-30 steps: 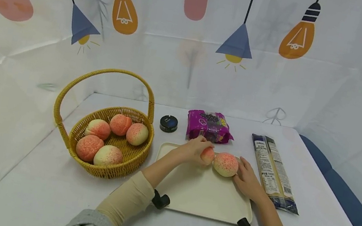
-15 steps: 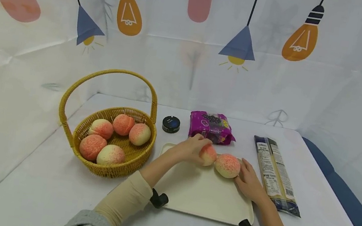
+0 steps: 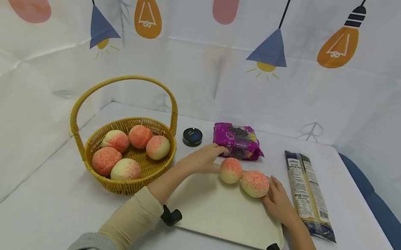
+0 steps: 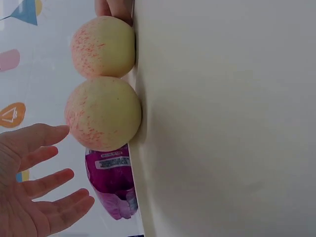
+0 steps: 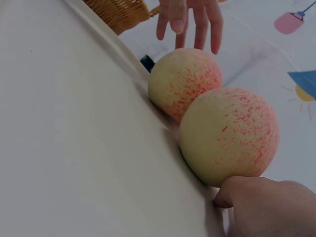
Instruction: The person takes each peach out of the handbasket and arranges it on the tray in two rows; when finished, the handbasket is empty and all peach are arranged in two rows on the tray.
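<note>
1. A person sits at a white table. Two peaches lie side by side, touching, at the far edge of a cream tray (image 3: 226,215).
2. The left hand (image 3: 201,158) hovers just left of the left peach (image 3: 231,170). Its fingers are straight and spread, holding nothing, as the left wrist view shows (image 4: 34,197).
3. The right hand (image 3: 280,201) rests on the tray at the right. A fingertip touches the right peach (image 3: 255,183); whether the other fingers curl cannot be told.
4. A wicker basket (image 3: 114,181) stands to the left, with five more peaches (image 3: 129,152) inside.
5. Judging by this, two peaches are on the tray and five remain in the basket.
6. Beyond the tray lie a purple packet (image 3: 237,140) and a small dark tin (image 3: 192,136). A long noodle packet (image 3: 308,193) lies on the right.
</note>
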### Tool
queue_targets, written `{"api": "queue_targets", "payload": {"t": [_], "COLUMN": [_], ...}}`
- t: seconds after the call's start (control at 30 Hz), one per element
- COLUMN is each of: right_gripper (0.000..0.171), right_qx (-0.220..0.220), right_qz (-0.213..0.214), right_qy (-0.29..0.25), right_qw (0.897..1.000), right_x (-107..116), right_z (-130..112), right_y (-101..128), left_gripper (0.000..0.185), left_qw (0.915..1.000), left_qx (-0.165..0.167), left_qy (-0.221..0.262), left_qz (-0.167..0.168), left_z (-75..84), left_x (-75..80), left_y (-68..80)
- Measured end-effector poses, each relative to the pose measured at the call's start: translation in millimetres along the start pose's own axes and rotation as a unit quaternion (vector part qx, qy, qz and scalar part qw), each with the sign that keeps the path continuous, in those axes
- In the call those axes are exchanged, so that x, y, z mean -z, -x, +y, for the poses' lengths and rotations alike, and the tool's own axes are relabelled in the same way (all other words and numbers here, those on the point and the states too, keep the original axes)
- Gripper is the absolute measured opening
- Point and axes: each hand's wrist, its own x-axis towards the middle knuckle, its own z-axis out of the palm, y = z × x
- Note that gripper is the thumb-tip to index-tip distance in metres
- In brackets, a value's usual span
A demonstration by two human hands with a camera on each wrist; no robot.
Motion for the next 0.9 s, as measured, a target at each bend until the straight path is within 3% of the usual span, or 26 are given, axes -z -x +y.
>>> {"api": "queue_targets", "payload": {"t": [0.23,0.4,0.9], "right_gripper": [0.050,0.051,0.051], "right_qx": [-0.003,-0.002,-0.011], "right_qz": [0.001,0.000,-0.007], "right_qy": [-0.002,0.000,0.000], "right_qw": [1.000,1.000,1.000], "right_x": [-0.1,-0.8,1.1], "right_z": [4.1,4.8,0.3], "right_y": [0.5,1.5,-0.9], "left_gripper": [0.049,0.044,0.040], "left_qw": [0.9982,0.9951,0.9827], "left_qx": [-0.025,-0.018,0.096], "left_qy": [-0.002,-0.007,0.046], "left_qz": [0.055,0.097,0.152], "left_z": [-7.7,-16.3,-39.4], "left_x": [10.2,16.1,37.4], "left_y": [5.9,13.0,33.4]}}
